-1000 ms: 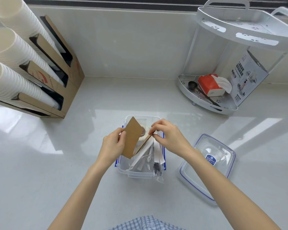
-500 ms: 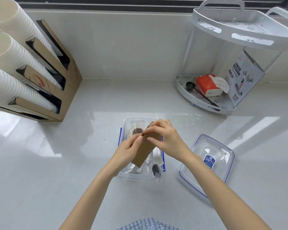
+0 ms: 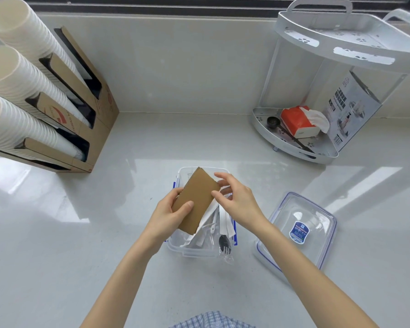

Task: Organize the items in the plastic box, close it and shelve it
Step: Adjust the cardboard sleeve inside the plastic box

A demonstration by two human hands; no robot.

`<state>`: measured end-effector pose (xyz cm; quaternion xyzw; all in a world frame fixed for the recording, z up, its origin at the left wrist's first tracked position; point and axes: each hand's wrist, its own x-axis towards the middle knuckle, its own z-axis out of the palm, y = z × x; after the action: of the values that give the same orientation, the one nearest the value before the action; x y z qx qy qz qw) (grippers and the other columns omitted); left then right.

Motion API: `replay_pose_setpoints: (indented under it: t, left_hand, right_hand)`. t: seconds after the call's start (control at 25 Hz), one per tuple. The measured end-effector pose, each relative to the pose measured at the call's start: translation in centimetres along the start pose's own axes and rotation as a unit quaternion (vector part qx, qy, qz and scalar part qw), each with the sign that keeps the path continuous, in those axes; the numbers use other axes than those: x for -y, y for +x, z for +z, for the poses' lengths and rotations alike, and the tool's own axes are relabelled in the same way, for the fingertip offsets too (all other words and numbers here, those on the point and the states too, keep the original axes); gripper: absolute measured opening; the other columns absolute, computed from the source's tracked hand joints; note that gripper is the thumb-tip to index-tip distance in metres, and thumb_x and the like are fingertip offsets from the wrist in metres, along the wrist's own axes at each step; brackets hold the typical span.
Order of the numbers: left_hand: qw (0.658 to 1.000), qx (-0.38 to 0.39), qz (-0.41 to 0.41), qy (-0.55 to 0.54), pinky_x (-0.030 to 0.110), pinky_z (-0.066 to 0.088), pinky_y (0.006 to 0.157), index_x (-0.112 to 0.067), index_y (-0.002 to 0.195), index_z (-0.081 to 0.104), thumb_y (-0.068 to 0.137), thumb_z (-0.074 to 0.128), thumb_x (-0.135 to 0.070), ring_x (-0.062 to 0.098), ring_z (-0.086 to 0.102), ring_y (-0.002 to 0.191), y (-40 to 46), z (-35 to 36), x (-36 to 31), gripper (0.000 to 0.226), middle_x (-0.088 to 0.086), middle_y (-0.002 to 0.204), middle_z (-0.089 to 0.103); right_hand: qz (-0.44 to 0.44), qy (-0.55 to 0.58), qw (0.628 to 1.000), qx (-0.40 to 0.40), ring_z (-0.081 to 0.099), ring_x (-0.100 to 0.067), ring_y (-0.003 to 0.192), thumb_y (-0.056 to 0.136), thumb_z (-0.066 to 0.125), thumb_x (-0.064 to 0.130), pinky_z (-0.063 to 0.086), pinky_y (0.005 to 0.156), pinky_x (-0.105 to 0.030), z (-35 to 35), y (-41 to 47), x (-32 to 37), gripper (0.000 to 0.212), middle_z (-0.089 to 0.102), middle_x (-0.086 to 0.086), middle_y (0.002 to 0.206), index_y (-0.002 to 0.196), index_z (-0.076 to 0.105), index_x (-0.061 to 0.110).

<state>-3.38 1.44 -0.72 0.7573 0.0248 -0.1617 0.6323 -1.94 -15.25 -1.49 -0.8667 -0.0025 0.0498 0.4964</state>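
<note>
On the white bench (image 3: 81,245), the plastic box (image 3: 194,252) is standing open, its lid (image 3: 301,230) just beside. Left hand (image 3: 168,216) is gripping a brown card (image 3: 195,200) over the box; right hand (image 3: 237,197), fingers loosely open, is touching its edge. Organizing seems unfinished; next, the card probably needs laying flat inside.
</note>
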Motion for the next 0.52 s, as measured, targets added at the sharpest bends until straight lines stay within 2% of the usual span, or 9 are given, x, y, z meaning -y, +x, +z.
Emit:
replay_pose_setpoints:
  t: [0.08,0.16,0.32,0.44,0.52]
  left_hand:
    - [1.000,-0.008,0.005,0.014,0.031,0.049,0.073,-0.030,0.094,0.053,0.088,0.048,-0.016,0.013,0.058,0.077,-0.1,-0.1,0.0,0.015,-0.005,0.086,0.060]
    - [0.999,-0.025,0.007,0.034,0.031,0.049,0.073,-0.030,0.087,0.055,0.090,0.045,-0.021,0.014,0.057,0.076,-0.1,-0.4,0.1,0.014,-0.005,0.082,0.060]
    - [0.975,-0.081,0.053,0.198,0.006,0.040,0.054,-0.019,0.081,0.058,0.089,0.047,-0.021,0.010,0.052,0.064,0.0,-1.6,-0.2,0.013,-0.008,0.067,0.057]
    - [0.954,-0.133,0.084,0.255,0.011,0.040,0.049,-0.018,0.088,0.061,0.088,0.047,-0.019,0.005,0.049,0.060,0.0,-2.0,-0.3,0.013,-0.010,0.065,0.053]
    - [0.941,-0.162,0.097,0.281,0.019,0.035,0.051,-0.016,0.098,0.062,0.087,0.047,-0.018,0.008,0.048,0.061,0.0,-2.1,0.0,0.019,-0.005,0.068,0.054]
  right_hand:
    - [0.007,0.009,1.000,0.006,0.051,0.003,0.071,0.087,0.055,0.013,0.038,0.066,-0.003,0.2,0.1,0.3,0.033,0.052,0.004,0.101,0.119,0.053,0.017]
    - [0.012,0.021,1.000,0.004,0.052,0.001,0.070,0.086,0.055,0.011,0.038,0.067,-0.005,0.5,0.3,0.6,0.030,0.054,0.003,0.099,0.115,0.056,0.016]
    - [0.016,0.037,0.999,0.012,0.054,-0.005,0.070,0.085,0.054,0.008,0.041,0.060,0.001,1.2,1.1,1.4,0.029,0.056,0.001,0.100,0.112,0.058,0.016]
    - [0.020,0.036,0.998,0.052,0.058,-0.013,0.083,0.086,0.053,0.007,0.044,0.063,-0.003,2.1,1.4,1.7,0.038,0.059,-0.002,0.113,0.123,0.052,0.016]
    - [0.013,0.026,0.997,0.076,0.061,-0.016,0.094,0.086,0.053,0.007,0.045,0.074,-0.012,2.7,1.4,1.7,0.043,0.057,-0.006,0.123,0.128,0.049,0.016]
